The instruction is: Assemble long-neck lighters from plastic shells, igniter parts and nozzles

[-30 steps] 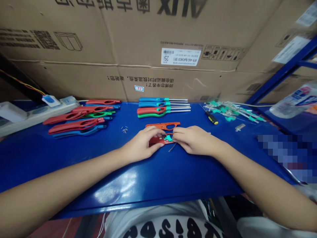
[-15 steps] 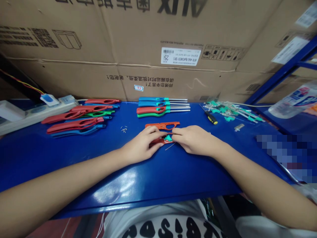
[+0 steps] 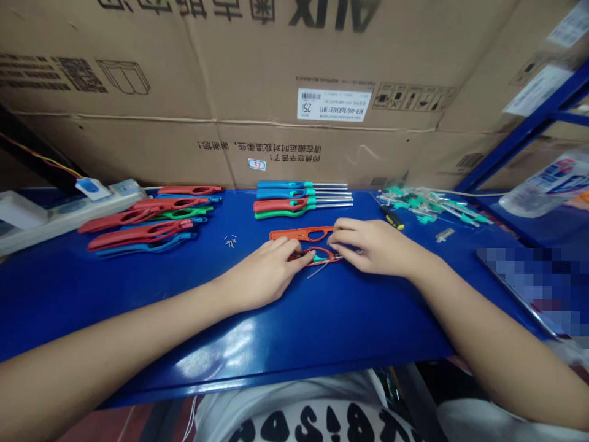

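A red plastic handle half (image 3: 322, 254) with a teal insert lies flat on the blue table (image 3: 138, 294). My left hand (image 3: 264, 270) rests on its left end, fingers pressing it down. My right hand (image 3: 375, 245) pinches its right end, where a thin metal tube sticks out. A second, empty red handle half (image 3: 301, 234) lies just behind them. A loose thin metal pin lies on the table beside the held half.
A row of finished lighters (image 3: 294, 199) lies at the back centre. Several red, blue and green handle halves (image 3: 147, 221) are at the left, beside a white power strip (image 3: 59, 212). A screwdriver (image 3: 392, 218) and teal-tipped metal tubes (image 3: 427, 205) lie at the right. Cardboard boxes (image 3: 276, 80) stand behind.
My right hand has slid to the right and back along the handle half, which now shows more between the hands. My left hand has stayed on its left end.
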`<state>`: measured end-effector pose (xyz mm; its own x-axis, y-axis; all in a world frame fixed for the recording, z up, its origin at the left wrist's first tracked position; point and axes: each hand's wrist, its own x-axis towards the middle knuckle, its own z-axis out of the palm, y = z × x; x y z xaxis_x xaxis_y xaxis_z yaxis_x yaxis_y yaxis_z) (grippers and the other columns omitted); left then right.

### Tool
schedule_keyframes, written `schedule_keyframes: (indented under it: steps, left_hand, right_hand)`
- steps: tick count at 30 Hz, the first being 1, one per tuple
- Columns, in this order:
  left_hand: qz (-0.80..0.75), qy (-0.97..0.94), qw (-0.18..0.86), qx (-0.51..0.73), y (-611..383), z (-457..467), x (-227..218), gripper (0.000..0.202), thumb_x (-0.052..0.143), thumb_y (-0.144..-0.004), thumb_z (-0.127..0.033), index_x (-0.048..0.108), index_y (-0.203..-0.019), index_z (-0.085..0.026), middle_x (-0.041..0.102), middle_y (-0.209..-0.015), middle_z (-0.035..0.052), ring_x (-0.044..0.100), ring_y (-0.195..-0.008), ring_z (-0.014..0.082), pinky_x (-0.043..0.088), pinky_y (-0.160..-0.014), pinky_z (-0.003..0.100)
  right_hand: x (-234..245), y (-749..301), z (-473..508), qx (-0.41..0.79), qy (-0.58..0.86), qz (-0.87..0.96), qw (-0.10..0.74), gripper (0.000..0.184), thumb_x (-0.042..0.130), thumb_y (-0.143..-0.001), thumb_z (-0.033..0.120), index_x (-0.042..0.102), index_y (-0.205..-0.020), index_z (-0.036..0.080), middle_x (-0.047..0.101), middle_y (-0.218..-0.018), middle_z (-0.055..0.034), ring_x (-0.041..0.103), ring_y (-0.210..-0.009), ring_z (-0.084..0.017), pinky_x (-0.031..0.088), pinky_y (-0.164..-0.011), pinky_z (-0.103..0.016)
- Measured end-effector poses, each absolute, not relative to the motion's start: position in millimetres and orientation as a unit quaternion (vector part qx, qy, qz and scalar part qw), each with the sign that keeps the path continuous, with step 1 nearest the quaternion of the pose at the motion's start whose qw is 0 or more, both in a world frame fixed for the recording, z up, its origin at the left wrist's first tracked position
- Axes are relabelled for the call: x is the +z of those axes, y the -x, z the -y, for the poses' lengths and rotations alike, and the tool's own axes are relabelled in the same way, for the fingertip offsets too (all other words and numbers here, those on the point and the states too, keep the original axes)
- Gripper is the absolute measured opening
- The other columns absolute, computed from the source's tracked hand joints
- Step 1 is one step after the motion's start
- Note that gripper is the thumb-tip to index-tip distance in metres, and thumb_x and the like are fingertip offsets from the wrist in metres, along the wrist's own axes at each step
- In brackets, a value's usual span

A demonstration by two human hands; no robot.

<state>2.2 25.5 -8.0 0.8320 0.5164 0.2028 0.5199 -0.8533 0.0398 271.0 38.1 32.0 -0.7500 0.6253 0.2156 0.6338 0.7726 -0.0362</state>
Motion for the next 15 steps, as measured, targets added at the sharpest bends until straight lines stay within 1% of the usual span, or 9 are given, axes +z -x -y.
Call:
schedule_keyframes:
  steps: [2,4,6,9,12,15]
  left_hand:
    - [0.277,0.957,0.025,-0.088,-2.2,-24.1,-8.3,0.048,0.041,-0.101,-0.015,0.048,-0.149,-0.018,0.058,-0.118,0.0135,0.055,-0.103,0.0269,0.052,-0.091,0.044]
    - [0.280,0.956,0.025,-0.087,-2.1,-23.5,-8.7,0.050,0.042,-0.100,-0.013,0.047,-0.149,-0.017,0.057,-0.119,0.0138,0.054,-0.105,0.0278,0.051,-0.092,0.045]
    - [0.280,0.955,0.011,-0.098,-2.0,-23.8,-8.9,0.048,0.043,-0.100,-0.014,0.050,-0.147,-0.016,0.058,-0.117,0.0139,0.054,-0.104,0.0276,0.052,-0.091,0.045]
    - [0.281,0.950,-0.029,-0.135,-1.6,-25.6,-10.5,0.042,0.041,-0.103,-0.019,0.056,-0.142,-0.017,0.059,-0.113,0.0135,0.055,-0.100,0.0261,0.053,-0.089,0.043]
    - [0.282,0.941,-0.066,-0.177,-1.0,-27.7,-13.9,0.039,0.041,-0.105,-0.023,0.058,-0.139,-0.020,0.060,-0.114,0.0129,0.056,-0.102,0.0248,0.053,-0.091,0.043]
    - [0.282,0.933,-0.093,-0.202,-0.7,-28.9,-16.8,0.038,0.043,-0.104,-0.024,0.056,-0.140,-0.019,0.060,-0.116,0.0124,0.057,-0.106,0.0246,0.051,-0.096,0.044]
  right_hand:
    - [33.4,-276.8,-41.8,-0.013,0.354,0.927,0.120,0.021,0.051,-0.099,0.025,0.070,-0.107,0.019,0.068,-0.106,-0.0067,0.064,-0.083,-0.017,0.041,-0.066,-0.028]
    - [34.6,-281.4,-45.1,0.002,0.369,0.921,0.122,0.020,0.053,-0.098,0.025,0.070,-0.107,0.018,0.068,-0.106,-0.0067,0.064,-0.084,-0.017,0.043,-0.067,-0.028]
    - [35.5,-283.9,-46.9,0.040,0.371,0.919,0.123,0.018,0.055,-0.097,0.025,0.070,-0.105,0.018,0.067,-0.104,-0.0060,0.063,-0.081,-0.016,0.044,-0.068,-0.028]
    - [35.3,-282.4,-46.6,0.137,0.344,0.921,0.120,0.014,0.062,-0.092,0.024,0.068,-0.104,0.019,0.066,-0.102,-0.0047,0.059,-0.075,-0.014,0.045,-0.068,-0.027]
    - [32.6,-276.0,-44.1,0.203,0.321,0.919,0.105,0.014,0.065,-0.088,0.019,0.068,-0.102,0.020,0.066,-0.105,-0.0048,0.061,-0.084,-0.015,0.047,-0.071,-0.027]
    - [29.6,-270.4,-42.4,0.213,0.323,0.917,0.094,0.012,0.064,-0.088,0.016,0.068,-0.099,0.020,0.065,-0.105,-0.0055,0.061,-0.089,-0.017,0.047,-0.075,-0.028]
